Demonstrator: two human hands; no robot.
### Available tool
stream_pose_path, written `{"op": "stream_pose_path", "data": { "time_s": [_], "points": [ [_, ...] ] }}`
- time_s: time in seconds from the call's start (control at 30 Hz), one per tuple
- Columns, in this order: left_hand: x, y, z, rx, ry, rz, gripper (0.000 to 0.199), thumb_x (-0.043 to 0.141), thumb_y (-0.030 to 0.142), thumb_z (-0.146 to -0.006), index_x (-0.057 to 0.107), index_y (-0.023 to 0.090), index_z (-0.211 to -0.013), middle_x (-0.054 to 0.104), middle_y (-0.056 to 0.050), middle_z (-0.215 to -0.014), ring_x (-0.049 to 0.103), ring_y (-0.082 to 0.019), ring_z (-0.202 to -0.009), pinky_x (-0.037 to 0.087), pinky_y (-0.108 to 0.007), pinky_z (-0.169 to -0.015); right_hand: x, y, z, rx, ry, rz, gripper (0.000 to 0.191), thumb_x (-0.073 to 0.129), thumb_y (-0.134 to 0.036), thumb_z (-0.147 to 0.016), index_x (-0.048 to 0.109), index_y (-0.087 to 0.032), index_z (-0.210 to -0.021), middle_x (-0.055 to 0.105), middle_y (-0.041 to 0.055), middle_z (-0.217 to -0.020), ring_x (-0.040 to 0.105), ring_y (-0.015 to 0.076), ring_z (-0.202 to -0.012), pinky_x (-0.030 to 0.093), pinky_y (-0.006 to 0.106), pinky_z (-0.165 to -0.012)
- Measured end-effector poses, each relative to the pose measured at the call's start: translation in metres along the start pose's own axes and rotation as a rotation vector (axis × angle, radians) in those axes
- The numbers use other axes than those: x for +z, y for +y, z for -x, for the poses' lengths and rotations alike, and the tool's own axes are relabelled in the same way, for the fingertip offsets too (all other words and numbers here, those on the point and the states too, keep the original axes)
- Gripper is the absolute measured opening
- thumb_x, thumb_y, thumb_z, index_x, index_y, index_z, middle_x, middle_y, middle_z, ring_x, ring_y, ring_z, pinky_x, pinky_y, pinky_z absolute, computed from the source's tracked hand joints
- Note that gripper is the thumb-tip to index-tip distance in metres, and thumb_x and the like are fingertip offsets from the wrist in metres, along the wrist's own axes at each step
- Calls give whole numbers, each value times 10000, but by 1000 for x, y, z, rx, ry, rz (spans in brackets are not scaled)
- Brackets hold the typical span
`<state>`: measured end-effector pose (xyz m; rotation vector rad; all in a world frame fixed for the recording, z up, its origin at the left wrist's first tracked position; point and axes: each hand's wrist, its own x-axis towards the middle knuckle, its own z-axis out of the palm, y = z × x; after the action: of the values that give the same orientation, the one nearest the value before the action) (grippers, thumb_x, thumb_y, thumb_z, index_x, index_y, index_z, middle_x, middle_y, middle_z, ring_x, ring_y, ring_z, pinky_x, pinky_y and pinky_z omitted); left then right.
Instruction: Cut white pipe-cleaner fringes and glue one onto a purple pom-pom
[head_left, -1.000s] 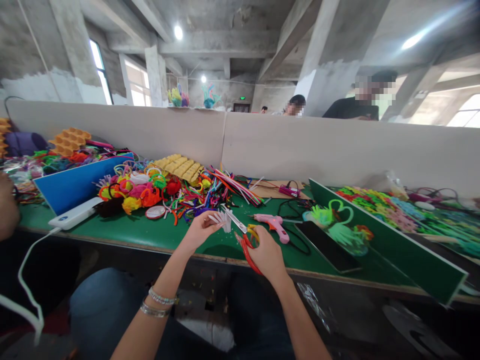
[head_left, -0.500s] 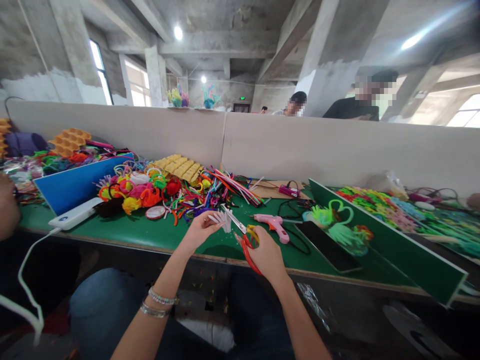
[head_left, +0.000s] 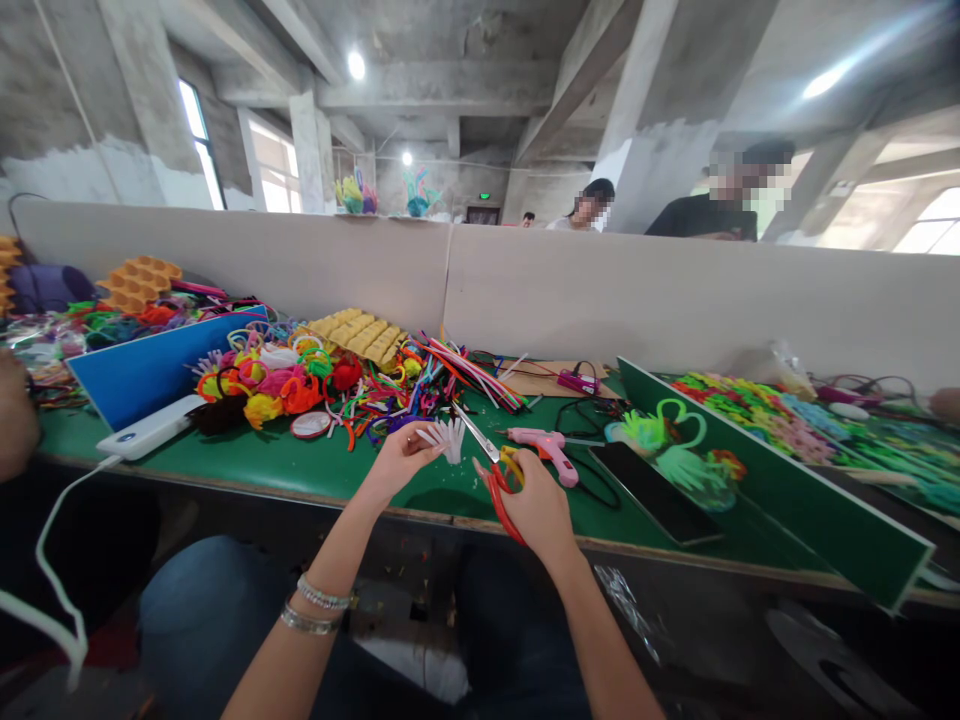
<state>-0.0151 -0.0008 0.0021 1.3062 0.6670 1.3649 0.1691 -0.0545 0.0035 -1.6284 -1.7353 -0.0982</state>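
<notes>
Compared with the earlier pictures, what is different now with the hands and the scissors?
The right hand and the scissors have shifted slightly to the right, so the blades cover less of the white piece. Nothing was taken or released; the left hand still holds the piece, practically unmoved.

Left of glue gun [head_left: 553, 452]: white piece [head_left: 454, 441] partly behind left hand [head_left: 401, 458] | nearer side: scissors [head_left: 493, 455] partly under right hand [head_left: 538, 508] | far left: blurred, edge-cut shape [head_left: 13, 415], perhaps someone's hand
</notes>
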Motion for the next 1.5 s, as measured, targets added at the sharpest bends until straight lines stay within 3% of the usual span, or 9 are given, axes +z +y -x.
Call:
{"op": "stream_pose_path", "data": {
  "time_s": [0.2,0.43,0.6,0.8,1.1,1.23,1.4,1.5],
  "points": [
    [-1,0,-1,-24,31,18,290,718,222,-529,593,140,-777,652,-13,-755,593,-155,-754,418,-330,-814,-1,2,-1,-41,-36,-25,326,479,-481,-704,480,-206,-878,598,38,-911,548,185,-868,411,269,-632],
    [-1,0,-2,-33,37,12,298,716,219,-526,588,131,-780,654,-21,-757,593,-154,-750,416,-331,-814,-3,3,-1,-56,-111,-25,349,465,-510,-704,492,-215,-888,598,26,-889,555,172,-826,411,266,-630],
    [-2,-2,-2,-18,26,-35,271,712,212,-528,587,131,-755,643,-15,-745,581,-139,-727,423,-308,-788,6,8,-4,23,42,38,349,455,-505,-711,487,-194,-866,580,55,-872,539,197,-813,407,294,-634],
    [-2,-4,-3,0,38,-12,270,713,211,-526,586,132,-750,636,-9,-726,574,-130,-708,428,-293,-765,13,23,-8,-35,276,172,374,488,-479,-703,457,-151,-880,529,96,-840,489,239,-855,385,356,-734],
    [-1,-3,-3,-16,60,14,260,719,191,-512,591,131,-731,622,9,-682,557,-104,-665,435,-256,-715,1,30,-9,-74,334,361,411,477,-516,-697,439,-149,-877,489,107,-832,458,259,-841,368,363,-711],
    [1,0,-2,-20,69,29,243,725,183,-499,591,127,-693,618,11,-682,550,-98,-656,436,-245,-697,0,32,-10,-17,339,424,423,477,-511,-695,447,-135,-885,490,123,-837,458,275,-834,374,382,-693],
    [3,5,-1,-53,89,75,261,732,186,-485,589,133,-697,628,12,-694,558,-104,-652,442,-258,-699,3,35,-11,-71,361,228,439,510,-525,-672,448,-150,-891,502,118,-894,453,263,-938,371,391,-789],
    [4,6,-1,-43,89,70,246,730,190,-491,590,131,-683,630,10,-699,560,-104,-652,443,-257,-704,5,31,-11,-112,304,133,431,523,-517,-665,454,-158,-894,519,102,-873,465,250,-941,372,389,-813]
  ]
}}
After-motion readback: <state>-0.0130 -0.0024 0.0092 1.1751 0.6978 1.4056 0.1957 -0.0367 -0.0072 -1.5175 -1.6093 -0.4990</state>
